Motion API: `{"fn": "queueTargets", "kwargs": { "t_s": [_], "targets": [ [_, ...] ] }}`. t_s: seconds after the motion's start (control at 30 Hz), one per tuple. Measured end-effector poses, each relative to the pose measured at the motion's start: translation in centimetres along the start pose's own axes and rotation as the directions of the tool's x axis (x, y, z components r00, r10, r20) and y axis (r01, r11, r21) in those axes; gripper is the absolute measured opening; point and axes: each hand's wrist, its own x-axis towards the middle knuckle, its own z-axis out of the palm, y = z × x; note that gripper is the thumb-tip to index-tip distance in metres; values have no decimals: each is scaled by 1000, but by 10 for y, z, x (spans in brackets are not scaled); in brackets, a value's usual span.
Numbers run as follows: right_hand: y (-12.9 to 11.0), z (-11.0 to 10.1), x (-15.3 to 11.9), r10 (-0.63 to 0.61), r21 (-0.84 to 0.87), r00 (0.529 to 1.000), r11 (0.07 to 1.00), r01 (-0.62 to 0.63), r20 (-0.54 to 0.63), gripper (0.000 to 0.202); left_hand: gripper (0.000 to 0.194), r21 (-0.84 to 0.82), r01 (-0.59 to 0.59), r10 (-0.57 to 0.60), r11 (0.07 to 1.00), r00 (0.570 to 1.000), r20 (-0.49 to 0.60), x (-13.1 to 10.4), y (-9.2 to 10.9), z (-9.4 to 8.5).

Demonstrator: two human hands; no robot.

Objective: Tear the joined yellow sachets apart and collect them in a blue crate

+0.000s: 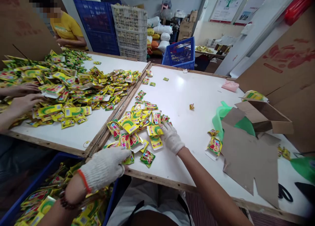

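Note:
My left hand [104, 168], in a white knitted glove with a red cuff edge, is at the table's front edge. Its fingers touch the near left side of a pile of small candy boxes and packets [129, 126], thumb held apart. Against the right side of that pile lies my right hand [172, 139], also gloved, its fingers stretched over a yellow-green candy box [155, 131]. Neither hand seems to grip anything. A green candy packet [147, 157] lies between the hands, close to the front edge.
Below left stands a blue crate [55, 163] full of candy packs. A wooden strip [118, 109] divides the tables. On the left one, another person's hands [23, 99] touch a large heap. Flattened cardboard [251, 157] and an open carton [268, 116] lie right.

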Motion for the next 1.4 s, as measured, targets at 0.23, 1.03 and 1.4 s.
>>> {"fn": "queueTargets", "kwargs": {
  "t_s": [0.23,1.03,1.4],
  "targets": [
    [-21,-4,-3,-24,50,1000,998,24,-8,45,30,-670,-74,-118,738,965,-236,48,22,85],
    [-23,-12,-114,329,448,941,856,-258,-86,26,22,-850,2,46,526,998,31,55,47,142],
    [-37,-31,-94,240,282,968,926,-251,72,26,42,-911,56,61,409,994,88,57,41,145]
  ]
}}
